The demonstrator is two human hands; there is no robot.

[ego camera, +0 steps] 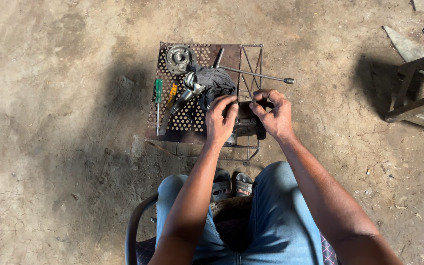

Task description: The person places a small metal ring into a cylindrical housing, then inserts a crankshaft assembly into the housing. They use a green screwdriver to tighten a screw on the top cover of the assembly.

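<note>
**A:** What am I wearing, from my head camera?

**B:** Light blue denim jeans (276, 216), faded at the knees.

**A:** And I see grey strapped sandals (232, 183) on my feet. Sleeves?

**B:** None show. Your left hand (220, 119) and right hand (274, 114) carry no gloves, rings or watch.

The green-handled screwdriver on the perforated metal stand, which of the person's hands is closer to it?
Left. The left hand is right of the green-handled screwdriver, apart from it; the right hand is farther right, across the perforated metal stand.
</note>
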